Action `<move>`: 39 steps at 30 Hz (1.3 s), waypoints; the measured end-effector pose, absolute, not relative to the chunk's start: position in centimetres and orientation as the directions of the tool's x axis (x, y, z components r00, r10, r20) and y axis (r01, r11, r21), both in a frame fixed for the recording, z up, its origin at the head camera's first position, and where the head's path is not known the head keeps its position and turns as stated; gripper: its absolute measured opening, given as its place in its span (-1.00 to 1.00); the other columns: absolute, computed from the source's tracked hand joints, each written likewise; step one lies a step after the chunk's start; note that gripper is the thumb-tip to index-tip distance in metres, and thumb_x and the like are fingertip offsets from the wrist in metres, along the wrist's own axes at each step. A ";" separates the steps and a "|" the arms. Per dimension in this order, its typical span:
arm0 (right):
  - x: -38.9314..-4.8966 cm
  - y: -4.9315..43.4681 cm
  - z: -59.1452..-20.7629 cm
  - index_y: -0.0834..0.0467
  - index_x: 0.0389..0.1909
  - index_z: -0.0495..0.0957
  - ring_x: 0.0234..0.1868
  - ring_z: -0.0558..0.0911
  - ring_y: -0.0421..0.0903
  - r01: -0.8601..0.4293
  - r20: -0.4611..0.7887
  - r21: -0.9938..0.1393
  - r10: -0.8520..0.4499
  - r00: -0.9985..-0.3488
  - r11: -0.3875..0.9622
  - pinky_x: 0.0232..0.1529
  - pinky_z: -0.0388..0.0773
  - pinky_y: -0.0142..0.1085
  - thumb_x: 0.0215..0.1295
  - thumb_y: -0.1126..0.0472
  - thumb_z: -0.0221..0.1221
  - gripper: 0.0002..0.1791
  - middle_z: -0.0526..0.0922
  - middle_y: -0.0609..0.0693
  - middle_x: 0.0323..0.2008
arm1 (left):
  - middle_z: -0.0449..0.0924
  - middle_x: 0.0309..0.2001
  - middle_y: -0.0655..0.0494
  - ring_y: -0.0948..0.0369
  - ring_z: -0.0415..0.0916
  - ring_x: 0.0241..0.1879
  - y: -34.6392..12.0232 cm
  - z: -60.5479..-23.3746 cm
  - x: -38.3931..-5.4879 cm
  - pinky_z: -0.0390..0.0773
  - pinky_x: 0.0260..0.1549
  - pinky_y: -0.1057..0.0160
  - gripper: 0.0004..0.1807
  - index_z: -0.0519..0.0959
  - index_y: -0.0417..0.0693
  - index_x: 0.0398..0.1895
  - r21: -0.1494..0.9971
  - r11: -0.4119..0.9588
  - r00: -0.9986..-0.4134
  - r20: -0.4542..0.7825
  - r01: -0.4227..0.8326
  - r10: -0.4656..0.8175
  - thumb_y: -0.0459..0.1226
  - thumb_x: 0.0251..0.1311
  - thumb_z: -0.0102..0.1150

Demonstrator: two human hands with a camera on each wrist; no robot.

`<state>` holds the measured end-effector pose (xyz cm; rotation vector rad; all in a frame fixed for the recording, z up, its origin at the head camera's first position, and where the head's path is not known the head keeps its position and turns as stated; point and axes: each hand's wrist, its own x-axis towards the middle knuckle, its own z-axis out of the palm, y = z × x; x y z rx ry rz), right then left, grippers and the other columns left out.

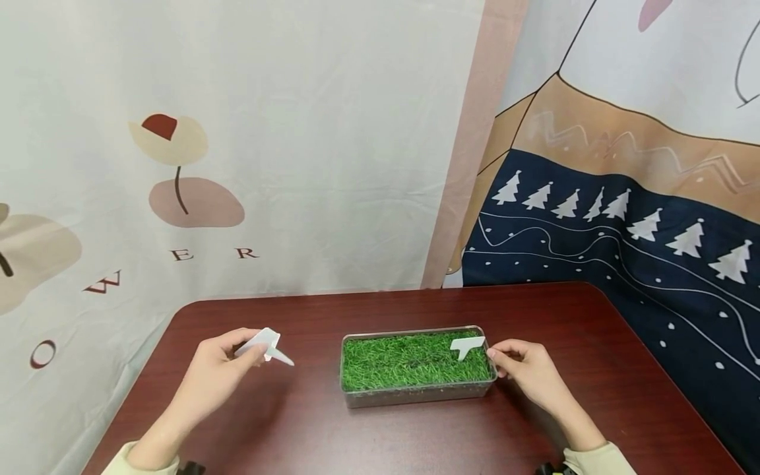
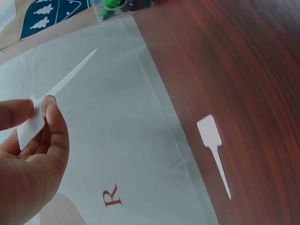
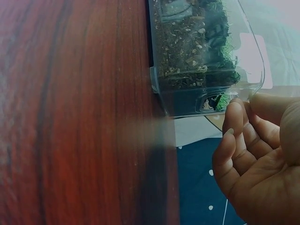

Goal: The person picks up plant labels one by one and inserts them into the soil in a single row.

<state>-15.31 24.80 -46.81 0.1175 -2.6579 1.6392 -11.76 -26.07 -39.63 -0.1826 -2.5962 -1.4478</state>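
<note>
In the head view my left hand [image 1: 222, 369] holds a white plant label [image 1: 264, 340] above the table, left of a clear plastic box. Its pointed stem sticks out past my fingertips, as the left wrist view also shows. The box [image 1: 415, 396] contains green grass [image 1: 404, 363]. My right hand [image 1: 531, 369] pinches the rim at its right end. Soil [image 3: 183, 51] shows through the box wall in the right wrist view. A second white label [image 1: 466, 344] stands in the grass near that end. Another label [image 2: 211, 133] lies on the table in the left wrist view.
The dark red-brown table [image 1: 320, 435] has rounded far corners. A pale printed curtain [image 1: 332, 165] hangs behind it, and a navy cloth with white trees [image 1: 594, 244] hangs at the right.
</note>
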 end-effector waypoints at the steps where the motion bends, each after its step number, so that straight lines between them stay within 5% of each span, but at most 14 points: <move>1: -15.3 24.8 -46.8 0.26 -0.20 0.75 -0.50 0.59 -0.16 -0.074 0.055 -0.892 -0.055 -0.997 0.447 -0.55 0.52 -0.32 0.42 0.23 0.35 -0.85 0.66 0.01 -0.51 | 0.73 -0.34 0.02 0.25 0.68 -0.38 -25.8 -39.6 -11.8 0.66 -0.33 0.33 -0.85 0.73 -0.18 -0.03 0.835 0.515 -0.976 0.217 0.193 0.015 -0.37 0.41 0.29; 10: -15.2 24.8 -46.5 0.27 -0.18 0.74 -0.51 0.59 -0.14 -0.052 0.033 -0.901 -0.052 -0.998 0.431 -0.58 0.47 -0.33 0.42 0.22 0.35 -0.83 0.65 0.02 -0.52 | 0.76 -0.37 0.17 0.30 0.62 -0.46 -23.3 -39.7 -12.2 0.63 -0.43 0.38 -0.81 0.76 -0.20 -0.07 0.885 0.420 -0.953 0.276 0.202 -0.123 -0.31 0.31 0.44; 17: -15.2 24.7 -46.3 0.27 -0.19 0.74 -0.50 0.59 -0.15 -0.057 0.039 -0.899 -0.051 -0.998 0.434 -0.59 0.45 -0.34 0.42 0.21 0.34 -0.83 0.65 0.03 -0.52 | 0.79 -0.37 0.00 0.19 0.72 -0.46 -21.8 -39.9 -12.8 0.71 -0.40 0.32 -0.76 0.72 -0.39 -0.09 0.943 0.247 -0.949 0.269 0.225 -0.164 -0.48 0.18 0.48; 25: -15.2 24.7 -46.3 0.27 -0.19 0.75 -0.51 0.58 -0.14 -0.062 0.043 -0.899 -0.055 -0.998 0.432 -0.59 0.44 -0.35 0.42 0.21 0.34 -0.83 0.65 0.01 -0.52 | 0.79 -0.35 0.07 0.21 0.74 -0.40 -20.5 -40.0 -13.1 0.72 -0.31 0.32 -0.77 0.72 -0.40 -0.04 0.931 0.243 -0.942 0.309 0.271 -0.129 -0.50 0.25 0.41; 39: -15.2 24.7 -46.4 0.28 -0.19 0.75 -0.53 0.57 -0.14 -0.064 0.047 -0.904 -0.050 -0.998 0.423 -0.59 0.47 -0.34 0.42 0.22 0.34 -0.84 0.65 0.03 -0.53 | 0.78 -0.28 -0.16 0.20 0.76 -0.33 -17.5 -39.8 -13.8 0.72 -0.25 0.33 -0.74 0.72 -0.41 0.00 0.937 0.174 -0.946 0.317 0.303 -0.061 -0.50 0.26 0.39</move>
